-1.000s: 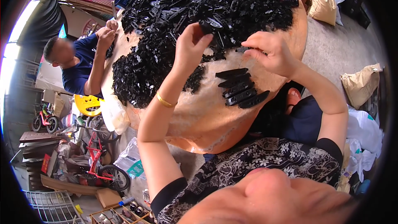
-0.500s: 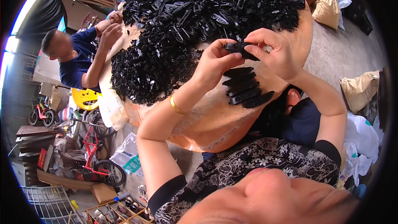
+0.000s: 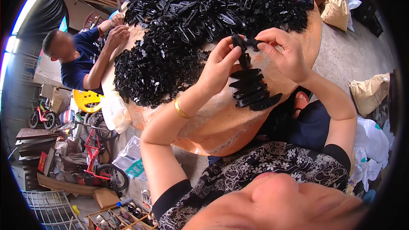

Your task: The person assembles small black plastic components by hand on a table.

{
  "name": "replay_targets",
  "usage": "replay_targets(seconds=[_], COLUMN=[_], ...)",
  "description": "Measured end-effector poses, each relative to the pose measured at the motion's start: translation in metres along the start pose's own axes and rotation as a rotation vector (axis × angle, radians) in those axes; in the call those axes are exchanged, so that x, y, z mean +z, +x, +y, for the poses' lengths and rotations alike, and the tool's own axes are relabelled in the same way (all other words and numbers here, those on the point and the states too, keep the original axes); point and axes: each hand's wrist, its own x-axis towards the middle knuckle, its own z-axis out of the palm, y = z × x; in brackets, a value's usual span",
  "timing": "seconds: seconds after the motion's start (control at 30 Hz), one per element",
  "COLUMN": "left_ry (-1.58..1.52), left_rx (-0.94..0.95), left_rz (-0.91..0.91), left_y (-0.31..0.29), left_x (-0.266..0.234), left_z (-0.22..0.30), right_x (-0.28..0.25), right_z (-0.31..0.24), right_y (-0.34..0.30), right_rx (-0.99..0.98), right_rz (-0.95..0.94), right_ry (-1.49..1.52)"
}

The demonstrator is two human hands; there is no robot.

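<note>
A long black piece (image 3: pixel 244 55) is above the table (image 3: pixel 204 125), clamped between thumb and fingers of the left hand (image 3: pixel 219 64); the right hand (image 3: pixel 289 55) pinches a small black part (image 3: pixel 254 44) at its upper end. Nearby lies a row of dark pieces (image 3: pixel 251 90), farther out a black heap (image 3: pixel 149 68). On the floor, a plastic bag (image 3: pixel 128 156) carries pale lettering on a green patch (image 3: pixel 136 169)

Left hand (image 3: pixel 218 67) — shifted rightward, black piece (image 3: pixel 244 61) turned

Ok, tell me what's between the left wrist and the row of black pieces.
In the head view, only bare orange table cover lies between wrist and row.
</note>
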Motion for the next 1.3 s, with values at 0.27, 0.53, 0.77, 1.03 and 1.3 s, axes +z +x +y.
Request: replay_targets(seconds=[0.27,0.53,0.77,1.03,1.3], left_ry=[0.102,0.284,0.894,0.911,1.67], left_rx=[-0.305,-0.259,0.139,0.308,0.747], left_rz=[-0.135,-0.178,-0.152,-0.119,0.045], left_y=[-0.006,-0.012,-0.018,-0.017,0.035], left_x=[-0.007,-0.005,-0.001,-0.001,-0.046], left_z=[0.009,0.021,0.017,0.004,0.017], right_x=[-0.002,-0.008,-0.006,-0.007,-0.014], right_z=[-0.018,-0.012,-0.012,-0.008,0.01], right_y=[0.002,-0.002,-0.006,-0.007,-0.007], right_rx=[-0.467,-0.525,-0.091,-0.185,-0.069], right_rz=[-0.259,-0.275,-0.337,-0.387,-0.539], right_ry=[-0.283,-0.53,-0.265,-0.353,-0.365])
